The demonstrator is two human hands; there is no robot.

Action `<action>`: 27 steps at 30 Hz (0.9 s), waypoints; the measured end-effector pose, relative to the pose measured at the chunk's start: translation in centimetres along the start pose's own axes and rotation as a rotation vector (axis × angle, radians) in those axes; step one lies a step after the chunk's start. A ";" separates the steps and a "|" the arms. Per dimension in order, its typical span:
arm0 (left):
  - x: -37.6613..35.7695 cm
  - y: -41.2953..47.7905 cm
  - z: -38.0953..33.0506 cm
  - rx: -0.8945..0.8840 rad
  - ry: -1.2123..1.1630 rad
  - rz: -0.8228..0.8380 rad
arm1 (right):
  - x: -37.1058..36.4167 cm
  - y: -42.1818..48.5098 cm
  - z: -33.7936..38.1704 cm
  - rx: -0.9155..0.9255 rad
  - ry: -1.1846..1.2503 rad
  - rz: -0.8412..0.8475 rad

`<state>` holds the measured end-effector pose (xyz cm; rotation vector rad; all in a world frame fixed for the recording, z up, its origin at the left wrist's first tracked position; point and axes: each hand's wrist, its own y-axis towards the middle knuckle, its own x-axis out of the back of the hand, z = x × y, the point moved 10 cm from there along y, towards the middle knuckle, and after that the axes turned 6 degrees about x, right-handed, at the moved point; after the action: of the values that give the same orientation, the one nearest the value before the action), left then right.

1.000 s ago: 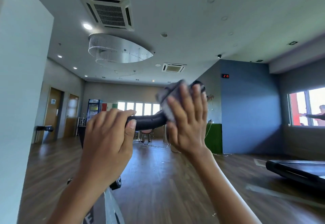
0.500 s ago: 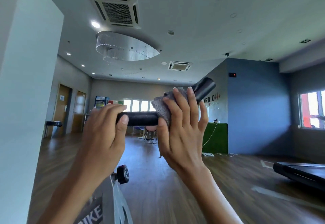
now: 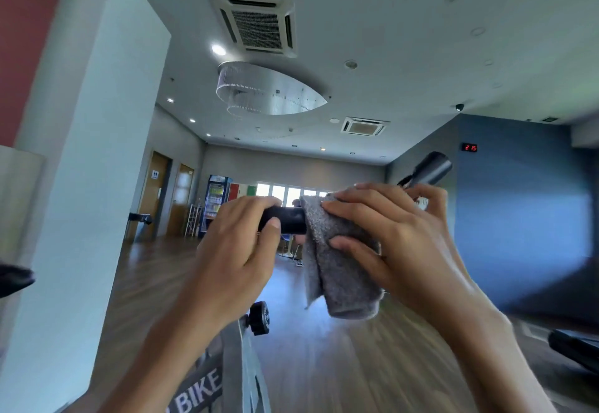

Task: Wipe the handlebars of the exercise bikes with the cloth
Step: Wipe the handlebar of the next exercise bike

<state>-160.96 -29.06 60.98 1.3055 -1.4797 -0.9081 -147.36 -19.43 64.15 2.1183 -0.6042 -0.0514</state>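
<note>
While your forearms reach up past the bike frame [image 3: 201, 391] and its black knob [image 3: 261, 318], mind that knob: a dropped elbow could knock it. Your left hand [image 3: 238, 250] has its fingers curled over the handlebar [image 3: 288, 220] with the thumb underneath, steadying it. Just to its right, your right hand [image 3: 406, 244] clamps the grey cloth [image 3: 340, 266] round the bar, fingers closed over the top and thumb pressing the fabric from below. A good part of the cloth hangs loose beneath the bar. If your grip slackens mid-stroke, I judge it could slide off or bunch, so that skin rather than fabric rubs the bar. The hands sit near each other, so a leftward stroke would likely meet your left thumb and leave the part under that hand unwiped. Farther out, the upturned bar end [image 3: 432, 169] stands bare beyond your knuckles, easy to skip.
</note>
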 end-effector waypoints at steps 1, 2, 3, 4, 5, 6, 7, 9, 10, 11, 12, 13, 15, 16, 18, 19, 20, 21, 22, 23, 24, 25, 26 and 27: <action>0.1 0.2 0.1 0.033 -0.049 0.004 | -0.2 0.5 0.5 -0.003 0.005 -0.003; 0.1 0.3 0.1 0.052 -0.078 0.005 | -0.3 0.9 0.7 -0.015 0.014 -0.009; 0.1 0.5 0.1 0.060 -0.077 0.001 | -0.3 1.2 0.7 -0.029 0.025 -0.019; 0.1 0.6 0.0 0.058 -0.053 -0.009 | -0.3 1.2 0.5 -0.043 0.035 -0.029; 0.0 0.6 -0.1 0.057 -0.031 -0.022 | -0.3 1.2 0.4 -0.054 0.046 -0.034; 0.1 0.6 -0.1 0.068 -0.020 -0.040 | -0.4 1.0 0.4 -0.065 0.059 -0.030; 0.0 0.6 0.0 0.085 -0.022 -0.052 | -0.7 0.7 0.2 -0.074 0.074 -0.016; -0.2 0.6 0.0 0.115 -0.031 -0.038 | -0.9 0.0 -0.7 -0.099 0.085 0.019; -0.4 0.5 -0.2 0.119 -0.030 -0.031 | -0.7 -0.4 -1.5 -0.122 0.078 0.021; -0.4 0.3 -0.8 0.100 -0.021 -0.037 | -0.4 -0.6 -2.6 -0.147 0.060 0.018; -0.3 0.2 -1.9 0.038 0.016 -0.069 | -0.1 -0.9 -3.5 -0.160 0.028 0.016; -0.3 0.0 -3.5 -0.052 0.080 -0.114 | 0.1 -1.2 -4.2 -0.158 -0.010 0.016; -1.1 -0.6 -6.4 -0.194 0.199 -0.191 | 0.3 -1.5 -4.5 -0.127 -0.054 0.002; -1.8 -0.6 -7.1 -0.204 0.207 -0.196 | 0.3 -1.5 -4.4 -0.109 -0.063 -0.013; -2.8 -0.5 -7.5 -0.161 0.170 -0.221 | 0.3 -1.7 -4.4 -0.094 -0.078 -0.054; -3.1 -0.5 -7.6 -0.136 0.168 -0.243 | 0.3 -1.9 -4.5 -0.100 -0.079 -0.081; -3.4 -0.5 -7.6 -0.127 0.194 -0.264 | 0.4 -2.0 -4.5 -0.110 -0.075 -0.110; -3.6 -0.6 -7.7 -0.137 0.243 -0.286 | 0.5 -2.1 -4.5 -0.116 -0.072 -0.132; -3.7 -0.6 -7.6 -0.162 0.294 -0.299 | 0.4 -2.2 -4.5 -0.117 -0.075 -0.145; -3.6 -0.7 -7.2 -0.199 0.335 -0.315 | 0.4 -2.3 -4.4 -0.113 -0.082 -0.150; -3.2 -0.7 -6.5 -0.237 0.360 -0.349 | 0.3 -2.3 -4.3 -0.108 -0.086 -0.149; -2.7 -0.9 -5.5 -0.255 0.367 -0.399 | 0.2 -2.3 -4.3 -0.104 -0.088 -0.142; -2.1 -1.0 -4.3 -0.244 0.356 -0.455 | 0.0 -2.3 -4.3 -0.104 -0.088 -0.135; -1.9 -1.1 -3.3 -0.215 0.332 -0.509 | 0.0 -2.2 -4.4 -0.108 -0.088 -0.132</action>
<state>-157.50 -27.17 60.55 1.6082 -0.7809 -1.0723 -145.34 -15.03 64.99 2.0566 -0.5008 -0.2475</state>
